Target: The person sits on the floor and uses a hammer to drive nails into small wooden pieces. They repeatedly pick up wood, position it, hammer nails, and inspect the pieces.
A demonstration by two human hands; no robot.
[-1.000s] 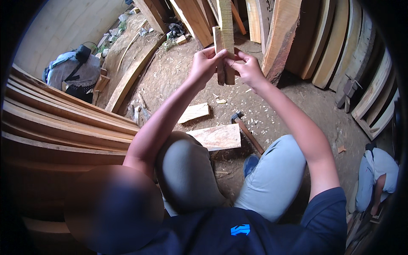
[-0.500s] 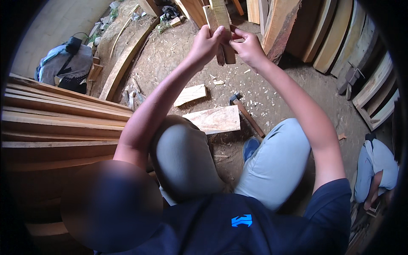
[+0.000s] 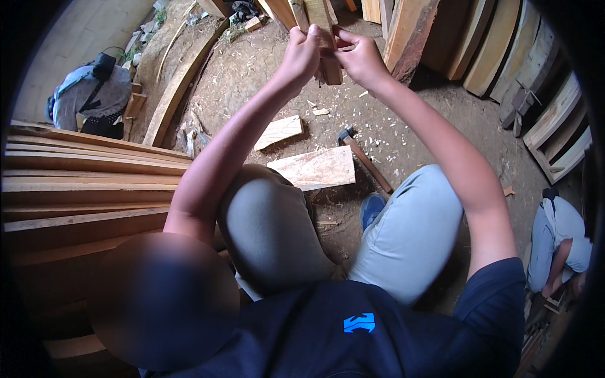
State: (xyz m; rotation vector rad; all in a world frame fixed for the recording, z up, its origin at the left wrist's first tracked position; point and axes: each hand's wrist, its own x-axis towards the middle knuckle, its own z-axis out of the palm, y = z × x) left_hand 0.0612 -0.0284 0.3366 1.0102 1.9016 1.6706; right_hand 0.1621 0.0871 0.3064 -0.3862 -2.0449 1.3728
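Note:
At the top middle, my arms reach forward with both hands closed on a narrow wooden block (image 3: 320, 16), which stands tilted away from me. A thinner wooden strip (image 3: 298, 12) lies along its left side. My left hand (image 3: 304, 53) wraps the left side, thumb on the near face. My right hand (image 3: 362, 60) pinches the right edge with thumb and fingers. The block's lower end shows below the hands; its top runs out of view. On the ground nearer me are a hammer (image 3: 368, 165) with a wooden handle, a flat board (image 3: 315, 169) and a smaller offcut (image 3: 279, 132).
Long planks (image 3: 94, 167) are stacked at my left. Thick boards (image 3: 409, 38) and curved slabs (image 3: 498, 50) lean at the back right. A curved beam (image 3: 183, 88) lies on the dirt floor among wood chips. One person (image 3: 561, 236) bends over at the right; grey clothing (image 3: 104, 94) shows far left.
Both hands and the wooden block have shifted slightly up and left in the picture. The ground items have also moved slightly in view. My grip stays much the same.

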